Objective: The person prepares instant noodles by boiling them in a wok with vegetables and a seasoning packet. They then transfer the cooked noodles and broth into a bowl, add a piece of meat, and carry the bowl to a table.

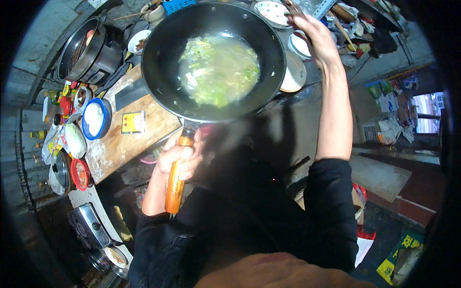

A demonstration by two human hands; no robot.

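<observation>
My left hand [181, 158] grips the wooden handle [175, 187] of a large dark wok [162, 82]. Cloudy soup with chopped greens and pale pieces [219, 70] lies in the wok, and its surface looks hazy. My right hand [312, 34] is raised beyond the wok's right side, beside stacked plates, with its fingers around a dark brown utensil handle [296, 10]. The far end of that utensil is out of view. White bowls or plates [275, 13] stand by the wok's far right rim.
To the left, a wooden cutting board [108, 154] carries a cleaver blade [131, 94] and a yellow packet [133, 122]. Around it are a blue bowl [96, 118], a napa cabbage [75, 141], a red bowl [80, 174] and a steel pot [81, 54]. A round lid [296, 73] lies right of the wok.
</observation>
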